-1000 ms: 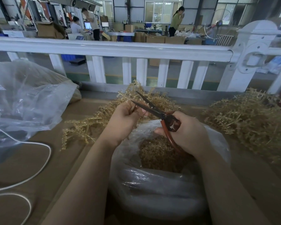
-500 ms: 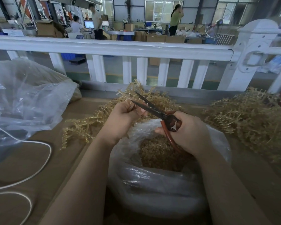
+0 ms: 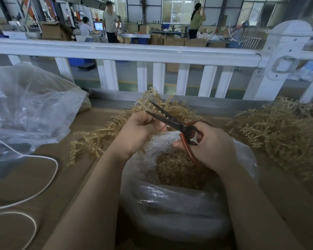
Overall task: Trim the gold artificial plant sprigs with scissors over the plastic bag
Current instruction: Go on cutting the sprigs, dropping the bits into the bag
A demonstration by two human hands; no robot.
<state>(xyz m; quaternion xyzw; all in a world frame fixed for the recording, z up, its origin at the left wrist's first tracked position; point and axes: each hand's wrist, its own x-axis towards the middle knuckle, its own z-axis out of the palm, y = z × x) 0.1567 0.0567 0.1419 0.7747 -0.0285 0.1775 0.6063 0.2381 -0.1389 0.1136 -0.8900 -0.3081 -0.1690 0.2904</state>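
Far left: clear bag, slack, on the table; white cord looped beside it. Nearer centre: sprigs sprawled in a loose heap, stems running roughly left-low to right-high toward the rail.

Left hand: fingers curled, pinching one sprig; exact stem hidden inside the fist, tip apparently poking up toward the blades. Just right of the knuckles: scissors, blades parted in a narrow V, points aimed up-left, long axis slanting down-right to the red handles. Mouth of the V almost touching the left fingers, so the held stem lies across the blades, not along them.

Right hand: fingers wrapped through and around the handles, clamped on them. Below both hands: plastic bag, mouth open, gold cuttings heaped inside, directly under the blades.

Judgement: closing stroke next, right hand doing the work, left only steadying; offcut likely to drop straight into the bag. Risk: fingertips very near the lower blade.

Far right: second heap, well apart.
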